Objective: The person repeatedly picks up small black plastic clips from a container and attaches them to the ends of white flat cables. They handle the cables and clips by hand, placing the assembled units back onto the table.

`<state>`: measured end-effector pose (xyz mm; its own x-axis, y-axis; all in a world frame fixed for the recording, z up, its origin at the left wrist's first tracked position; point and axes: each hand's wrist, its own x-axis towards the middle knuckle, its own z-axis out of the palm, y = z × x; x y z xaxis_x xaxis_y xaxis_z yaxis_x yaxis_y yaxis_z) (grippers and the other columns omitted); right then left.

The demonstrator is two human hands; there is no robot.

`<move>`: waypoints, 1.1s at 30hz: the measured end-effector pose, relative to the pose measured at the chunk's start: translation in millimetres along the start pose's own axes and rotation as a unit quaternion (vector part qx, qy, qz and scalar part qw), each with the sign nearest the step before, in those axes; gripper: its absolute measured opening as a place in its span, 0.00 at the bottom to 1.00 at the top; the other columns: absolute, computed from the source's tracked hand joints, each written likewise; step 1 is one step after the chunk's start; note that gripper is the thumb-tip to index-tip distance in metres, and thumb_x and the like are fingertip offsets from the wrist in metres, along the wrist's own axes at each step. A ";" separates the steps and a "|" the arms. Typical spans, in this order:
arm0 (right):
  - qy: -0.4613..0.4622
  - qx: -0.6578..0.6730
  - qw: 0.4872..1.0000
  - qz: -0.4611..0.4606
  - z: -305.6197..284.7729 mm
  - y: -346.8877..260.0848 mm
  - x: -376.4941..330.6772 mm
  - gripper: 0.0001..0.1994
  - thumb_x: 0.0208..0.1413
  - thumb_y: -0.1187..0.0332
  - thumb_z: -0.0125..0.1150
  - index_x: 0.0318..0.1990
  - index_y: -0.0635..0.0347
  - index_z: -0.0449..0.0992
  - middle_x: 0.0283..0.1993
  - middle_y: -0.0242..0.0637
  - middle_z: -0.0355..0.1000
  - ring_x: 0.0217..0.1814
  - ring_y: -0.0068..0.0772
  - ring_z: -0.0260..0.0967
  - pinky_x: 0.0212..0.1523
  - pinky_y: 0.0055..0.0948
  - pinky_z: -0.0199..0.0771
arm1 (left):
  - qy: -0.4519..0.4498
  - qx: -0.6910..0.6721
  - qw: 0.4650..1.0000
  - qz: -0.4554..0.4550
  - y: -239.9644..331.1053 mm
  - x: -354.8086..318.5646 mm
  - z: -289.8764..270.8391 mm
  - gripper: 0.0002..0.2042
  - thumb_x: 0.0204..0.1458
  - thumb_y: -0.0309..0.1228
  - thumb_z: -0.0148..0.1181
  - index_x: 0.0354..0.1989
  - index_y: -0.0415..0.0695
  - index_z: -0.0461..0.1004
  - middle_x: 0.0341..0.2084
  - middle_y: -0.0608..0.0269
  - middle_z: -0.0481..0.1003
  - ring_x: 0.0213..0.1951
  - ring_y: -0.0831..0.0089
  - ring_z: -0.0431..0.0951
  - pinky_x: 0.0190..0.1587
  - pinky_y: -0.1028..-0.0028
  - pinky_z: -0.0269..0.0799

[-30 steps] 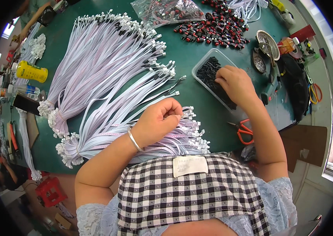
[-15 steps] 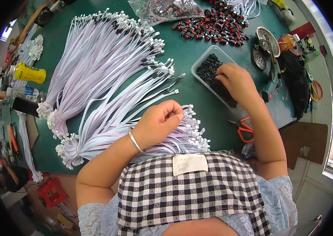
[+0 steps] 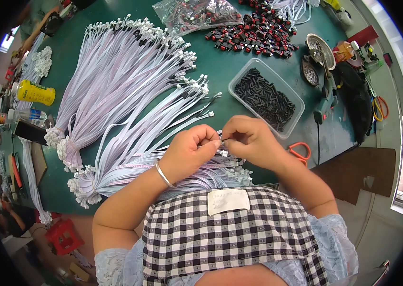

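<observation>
L hand & R hand meet over far edge of near bundle of wht flat cables. Both hands' fingers pinched together; can't tell what's btwn them, too small. Clear tub w/ short blk tubes is on desk, far & right of R hand. Orange-handled scissors right of R wrist; red/blk connectors piled far.
</observation>
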<state>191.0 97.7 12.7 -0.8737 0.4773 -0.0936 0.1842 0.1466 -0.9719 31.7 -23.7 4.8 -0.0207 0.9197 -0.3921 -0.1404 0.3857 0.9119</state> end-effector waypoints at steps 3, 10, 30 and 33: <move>0.014 0.149 0.987 0.055 10.2 8.6 -0.9 0.05 0.46 0.78 0.56 0.32 0.63 0.73 0.29 0.27 0.68 0.29 0.14 0.64 0.28 0.17 0.65 | 0.019 0.005 0.999 0.040 -4.1 2.2 -0.6 0.05 0.55 0.28 0.53 0.35 0.40 0.70 0.26 0.76 0.67 0.27 0.90 0.61 0.29 0.86 0.58; 0.042 0.112 0.990 0.068 13.4 -1.1 0.3 0.06 0.48 0.78 0.57 0.35 0.63 0.74 0.31 0.29 0.70 0.29 0.15 0.66 0.30 0.18 0.67 | 0.036 0.001 0.999 0.040 -8.8 3.2 -2.4 0.05 0.56 0.28 0.52 0.35 0.39 0.71 0.27 0.75 0.68 0.30 0.88 0.63 0.33 0.84 0.60; 0.063 0.256 0.961 0.079 8.6 4.7 -3.6 0.05 0.49 0.79 0.58 0.35 0.63 0.71 0.31 0.28 0.68 0.31 0.15 0.65 0.30 0.17 0.66 | 0.042 0.020 0.997 0.055 -3.5 0.8 1.4 0.05 0.54 0.29 0.50 0.29 0.41 0.68 0.24 0.75 0.65 0.28 0.87 0.60 0.31 0.83 0.59; 0.071 0.252 0.962 0.079 6.5 5.2 -4.2 0.05 0.51 0.76 0.61 0.36 0.63 0.73 0.31 0.29 0.70 0.30 0.16 0.68 0.31 0.17 0.69 | 0.032 0.056 0.996 0.055 -3.4 -0.6 0.5 0.06 0.54 0.29 0.50 0.28 0.41 0.68 0.23 0.75 0.65 0.27 0.86 0.60 0.30 0.82 0.59</move>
<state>192.7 90.7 6.6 -0.7754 0.5787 -0.2527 0.0365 -0.3585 -0.9328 32.7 -25.5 2.0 -0.0934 0.9514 -0.2935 -0.0216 0.2928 0.9559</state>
